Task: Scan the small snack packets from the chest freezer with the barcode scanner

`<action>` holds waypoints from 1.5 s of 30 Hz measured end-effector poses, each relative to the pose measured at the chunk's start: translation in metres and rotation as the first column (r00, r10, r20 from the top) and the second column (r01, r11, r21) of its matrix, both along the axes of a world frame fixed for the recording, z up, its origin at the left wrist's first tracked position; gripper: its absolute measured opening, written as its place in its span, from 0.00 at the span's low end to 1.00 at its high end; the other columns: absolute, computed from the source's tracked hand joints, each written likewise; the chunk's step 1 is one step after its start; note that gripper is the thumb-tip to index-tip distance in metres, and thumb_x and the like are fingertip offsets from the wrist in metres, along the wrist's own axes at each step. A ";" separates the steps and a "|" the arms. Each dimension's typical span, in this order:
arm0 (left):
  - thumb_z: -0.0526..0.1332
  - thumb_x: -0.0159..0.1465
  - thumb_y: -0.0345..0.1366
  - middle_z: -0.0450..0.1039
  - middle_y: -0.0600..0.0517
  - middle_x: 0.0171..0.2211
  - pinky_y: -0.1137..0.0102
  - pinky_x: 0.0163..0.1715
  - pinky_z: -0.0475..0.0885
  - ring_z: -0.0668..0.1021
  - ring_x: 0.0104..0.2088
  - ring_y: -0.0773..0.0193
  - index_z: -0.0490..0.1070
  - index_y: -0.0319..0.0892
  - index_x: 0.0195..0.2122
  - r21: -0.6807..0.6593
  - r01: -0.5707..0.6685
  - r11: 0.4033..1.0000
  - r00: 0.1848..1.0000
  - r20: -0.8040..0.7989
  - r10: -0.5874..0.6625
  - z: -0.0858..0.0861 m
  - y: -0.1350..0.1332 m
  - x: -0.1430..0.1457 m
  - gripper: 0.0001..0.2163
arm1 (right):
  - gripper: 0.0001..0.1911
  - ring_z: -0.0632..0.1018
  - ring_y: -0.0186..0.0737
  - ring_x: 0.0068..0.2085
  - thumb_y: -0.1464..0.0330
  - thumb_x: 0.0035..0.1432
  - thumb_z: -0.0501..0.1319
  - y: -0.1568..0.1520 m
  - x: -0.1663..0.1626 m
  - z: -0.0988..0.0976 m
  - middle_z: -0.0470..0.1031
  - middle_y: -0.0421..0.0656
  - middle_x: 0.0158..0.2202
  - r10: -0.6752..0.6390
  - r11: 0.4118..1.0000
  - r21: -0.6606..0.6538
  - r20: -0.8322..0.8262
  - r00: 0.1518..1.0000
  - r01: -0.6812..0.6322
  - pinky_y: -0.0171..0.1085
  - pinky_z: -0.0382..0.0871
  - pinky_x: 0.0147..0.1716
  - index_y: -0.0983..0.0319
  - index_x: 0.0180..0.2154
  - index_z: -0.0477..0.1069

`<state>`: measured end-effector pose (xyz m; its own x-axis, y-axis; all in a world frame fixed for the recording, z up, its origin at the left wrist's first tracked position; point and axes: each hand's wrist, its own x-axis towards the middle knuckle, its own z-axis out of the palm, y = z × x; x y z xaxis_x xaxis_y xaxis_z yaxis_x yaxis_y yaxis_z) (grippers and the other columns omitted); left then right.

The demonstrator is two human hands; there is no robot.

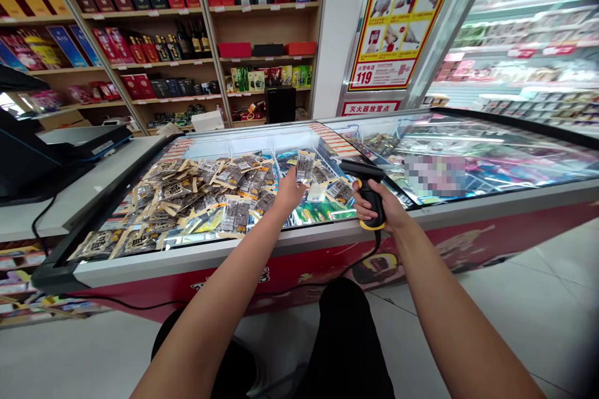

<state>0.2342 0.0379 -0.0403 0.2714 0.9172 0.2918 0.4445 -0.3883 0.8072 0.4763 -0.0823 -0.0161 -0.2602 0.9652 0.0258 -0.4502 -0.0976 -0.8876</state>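
My left hand is closed on a small grey-and-white ice-cream packet, held upright above the open chest freezer. My right hand grips the handle of a black-and-yellow barcode scanner, whose head points left toward the packet. The scanner's black cable hangs down over the freezer's front. Below the left hand lie several packets in tan, grey and green wrappers, filling the freezer's left bin.
The freezer's right half is under a sliding glass lid. A checkout counter with a black terminal stands at left. Wooden shelves of boxed goods line the back wall. A refrigerated display is at right, tiled floor below.
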 end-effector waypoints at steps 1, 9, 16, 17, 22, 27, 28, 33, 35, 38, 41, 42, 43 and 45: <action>0.61 0.68 0.28 0.82 0.42 0.47 0.64 0.39 0.82 0.86 0.38 0.54 0.69 0.42 0.65 -0.012 0.012 1.000 1.000 0.003 -0.012 0.000 0.000 0.000 0.23 | 0.21 0.56 0.25 0.16 0.51 0.60 0.72 0.000 0.000 0.000 0.63 0.32 0.21 -0.002 1.000 -0.002 -0.003 1.000 0.002 0.29 0.56 0.17 0.59 0.40 0.72; 0.62 0.72 0.37 0.77 0.38 0.60 0.67 0.37 0.82 0.86 0.41 0.56 0.53 0.45 0.77 -0.108 0.217 0.970 0.976 0.010 -0.217 0.007 0.001 0.020 0.33 | 0.17 0.49 0.24 0.16 0.56 0.58 0.72 -0.003 0.009 0.002 0.60 0.30 0.20 -0.100 0.995 0.002 -0.223 0.970 0.103 0.27 0.57 0.15 0.60 0.41 0.74; 0.59 0.73 0.36 0.68 0.31 0.68 0.50 0.68 0.67 0.71 0.68 0.43 0.59 0.34 0.73 0.392 0.173 0.903 0.965 -0.250 -0.076 0.016 -0.019 0.024 0.28 | 0.16 0.49 0.24 0.16 0.57 0.59 0.71 -0.003 0.005 0.005 0.60 0.31 0.20 -0.122 0.992 -0.002 -0.140 0.983 0.123 0.27 0.56 0.15 0.61 0.41 0.74; 0.57 0.73 0.35 0.68 0.32 0.68 0.50 0.68 0.65 0.70 0.68 0.44 0.62 0.36 0.71 0.453 0.155 0.878 0.963 -0.266 -0.033 0.021 -0.027 0.017 0.25 | 0.16 0.48 0.24 0.17 0.57 0.59 0.71 -0.003 0.004 0.005 0.60 0.31 0.20 -0.127 0.992 -0.007 -0.130 0.983 0.128 0.27 0.56 0.15 0.61 0.40 0.73; 0.59 0.72 0.37 0.75 0.38 0.55 0.51 0.61 0.69 0.74 0.59 0.43 0.74 0.45 0.56 0.486 -0.088 0.869 0.872 -0.384 0.303 0.050 -0.079 -0.046 0.13 | 0.14 0.46 0.26 0.18 0.56 0.61 0.68 -0.002 0.000 0.008 0.57 0.31 0.20 -0.152 0.988 -0.035 -0.058 0.987 0.150 0.30 0.52 0.15 0.59 0.40 0.72; 0.62 0.69 0.48 0.73 0.34 0.55 0.49 0.54 0.73 0.75 0.57 0.36 0.71 0.42 0.60 0.450 -0.384 0.806 0.640 -0.499 0.584 0.047 -0.107 -0.130 0.22 | 0.13 0.43 0.27 0.19 0.55 0.64 0.65 -0.001 -0.001 0.010 0.54 0.31 0.21 -0.118 0.991 -0.064 0.025 0.993 0.120 0.31 0.48 0.15 0.57 0.40 0.70; 0.63 0.69 0.51 0.72 0.33 0.56 0.48 0.54 0.74 0.75 0.57 0.35 0.69 0.41 0.62 0.430 -0.419 0.800 0.607 -0.523 0.599 0.043 -0.109 -0.144 0.26 | 0.13 0.43 0.26 0.19 0.55 0.64 0.65 -0.002 -0.002 0.010 0.55 0.31 0.21 -0.112 0.991 -0.069 0.029 0.993 0.114 0.31 0.47 0.16 0.57 0.40 0.69; 0.64 0.68 0.54 0.77 0.34 0.55 0.52 0.56 0.74 0.78 0.58 0.38 0.63 0.38 0.67 0.243 -0.388 0.889 0.672 -0.586 0.453 0.020 -0.109 -0.182 0.33 | 0.13 0.44 0.24 0.18 0.55 0.68 0.61 -0.006 -0.005 0.012 0.55 0.32 0.21 -0.071 0.993 -0.086 0.097 0.993 0.079 0.32 0.44 0.17 0.58 0.39 0.70; 0.65 0.68 0.50 0.79 0.35 0.53 0.54 0.55 0.74 0.81 0.56 0.41 0.61 0.39 0.68 0.183 -0.383 0.905 0.739 -0.527 0.420 0.013 -0.107 -0.185 0.32 | 0.14 0.44 0.23 0.18 0.56 0.70 0.57 -0.006 -0.005 0.011 0.55 0.32 0.20 -0.051 0.992 -0.106 0.136 0.989 0.066 0.32 0.43 0.18 0.58 0.40 0.73; 0.63 0.70 0.44 0.79 0.37 0.54 0.57 0.52 0.76 0.82 0.53 0.45 0.58 0.42 0.69 0.196 -0.358 0.913 0.858 -0.316 0.404 0.006 -0.107 -0.184 0.29 | 0.16 0.45 0.23 0.18 0.56 0.72 0.54 -0.005 -0.004 0.010 0.55 0.32 0.20 -0.044 0.992 -0.107 0.150 0.988 0.061 0.32 0.42 0.19 0.59 0.41 0.74; 0.61 0.71 0.40 0.77 0.39 0.57 0.61 0.51 0.77 0.82 0.54 0.51 0.55 0.44 0.69 0.256 -0.285 0.924 0.946 -0.078 0.314 0.008 -0.108 -0.170 0.28 | 0.15 0.45 0.22 0.18 0.56 0.70 0.56 -0.004 -0.004 0.010 0.56 0.32 0.21 -0.037 0.993 -0.102 0.143 0.989 0.052 0.32 0.43 0.19 0.60 0.41 0.74; 0.61 0.72 0.39 0.77 0.39 0.57 0.62 0.50 0.77 0.82 0.54 0.52 0.54 0.45 0.69 0.258 -0.262 0.930 0.960 -0.027 0.278 0.011 -0.107 -0.162 0.28 | 0.15 0.46 0.22 0.17 0.56 0.70 0.57 -0.004 -0.004 0.011 0.56 0.32 0.21 -0.033 0.994 -0.101 0.142 0.989 0.048 0.32 0.44 0.19 0.60 0.41 0.74; 0.60 0.72 0.38 0.76 0.40 0.57 0.63 0.50 0.77 0.82 0.54 0.53 0.53 0.46 0.70 0.250 -0.237 0.939 0.970 0.007 0.243 0.015 -0.104 -0.151 0.28 | 0.14 0.46 0.22 0.17 0.56 0.69 0.58 -0.004 -0.004 0.011 0.56 0.32 0.21 -0.031 0.994 -0.099 0.139 0.990 0.045 0.32 0.44 0.19 0.59 0.41 0.74; 0.59 0.72 0.35 0.77 0.40 0.57 0.64 0.50 0.78 0.82 0.52 0.55 0.51 0.46 0.71 0.220 -0.179 0.959 0.984 0.042 0.174 0.024 -0.094 -0.124 0.28 | 0.13 0.47 0.23 0.17 0.56 0.68 0.59 -0.004 -0.004 0.011 0.56 0.32 0.21 -0.028 0.995 -0.091 0.127 0.991 0.039 0.32 0.46 0.19 0.59 0.41 0.73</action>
<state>0.1098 -0.0556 -0.0159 0.1027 0.8616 0.4971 0.5051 -0.4757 0.7201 0.4724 -0.0863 -0.0054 -0.2231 0.9701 -0.0957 -0.3400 -0.1694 -0.9250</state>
